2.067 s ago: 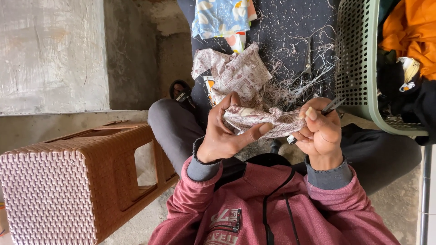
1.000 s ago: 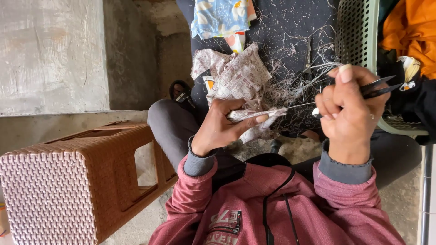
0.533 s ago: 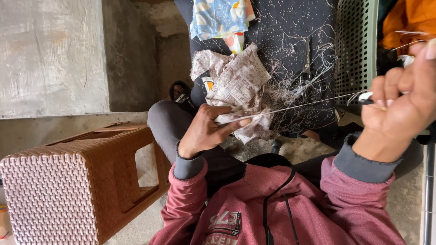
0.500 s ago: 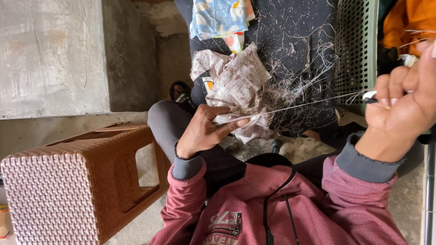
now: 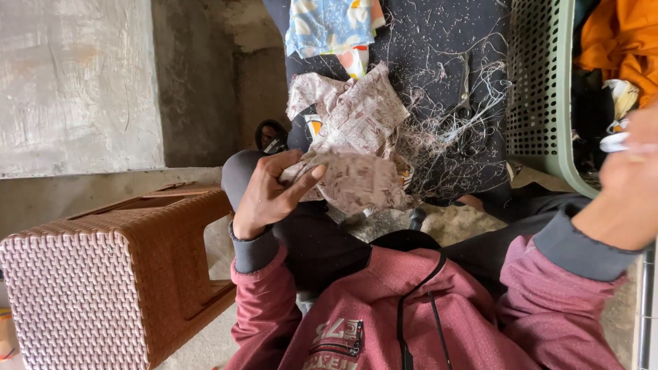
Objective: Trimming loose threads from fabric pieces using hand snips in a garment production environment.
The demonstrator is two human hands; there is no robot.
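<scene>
Two hands work apart. The left hand (image 5: 271, 188) pinches the printed fabric piece (image 5: 356, 179) between thumb and fingers, the cloth folded over the fingertips and held low over the lap, probably to keep one edge taut and facing up. The right hand (image 5: 627, 188) is raised far to the right, blurred at the frame edge; its grip cannot be told, though something pale and slender shows at the fingertips. The fabric is thin, beige with a small reddish-brown print, crumpled and soft; more of the same cloth (image 5: 353, 109) lies heaped just beyond it on a dark cloth (image 5: 439, 41) strewn with pale thread scraps (image 5: 452, 130). A pair of scissors (image 5: 465, 92) rests among the threads. A blue patterned fabric (image 5: 329, 24) lies farther up. A green perforated plastic basket (image 5: 538, 89) stands at right, holding orange cloth (image 5: 617, 41). A brown woven-pattern plastic stool (image 5: 103, 267) stands at left on concrete.
</scene>
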